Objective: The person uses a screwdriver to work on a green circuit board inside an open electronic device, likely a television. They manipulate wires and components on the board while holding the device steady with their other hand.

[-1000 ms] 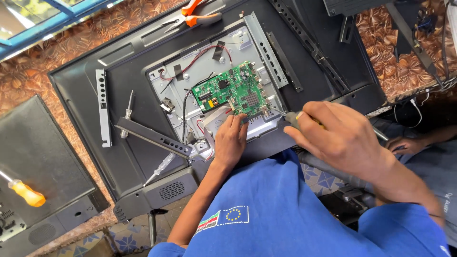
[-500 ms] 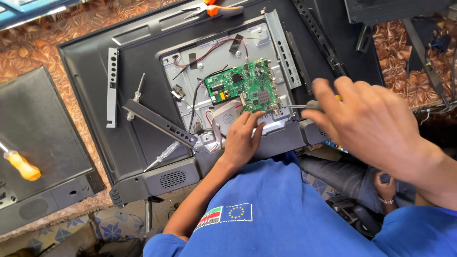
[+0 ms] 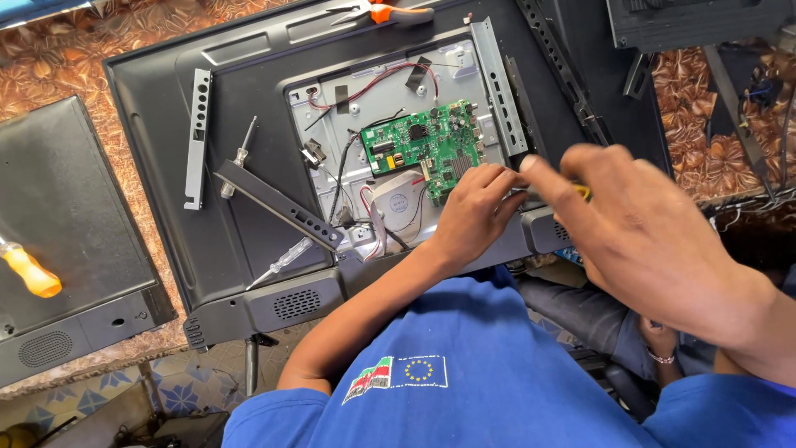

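A flat television lies face down with its back cover off, showing a grey metal plate (image 3: pixel 398 108) and a green circuit board (image 3: pixel 423 149). My left hand (image 3: pixel 473 211) rests at the board's lower right corner, fingers bent down onto its edge; what they pinch, if anything, is hidden. My right hand (image 3: pixel 647 241) hovers just right of it, blurred, closed around a yellow-handled screwdriver (image 3: pixel 583 192) whose tip is hidden. The fingertips of both hands nearly meet by the board's right edge.
Loose on the black television back (image 3: pixel 166 91) lie a grey bracket (image 3: pixel 196 137), a black bar (image 3: pixel 278 205) and two small screwdrivers (image 3: pixel 239 156) (image 3: pixel 280 262). Orange-handled pliers (image 3: pixel 385 12) lie at the top. Another screwdriver (image 3: pixel 29 271) sits on the removed cover (image 3: pixel 66 191). Another person's hand (image 3: pixel 659 342) is low right.
My left hand has slid up and right along the board to its lower right corner. My right hand with the screwdriver has moved in to meet it. The camera view has shifted.
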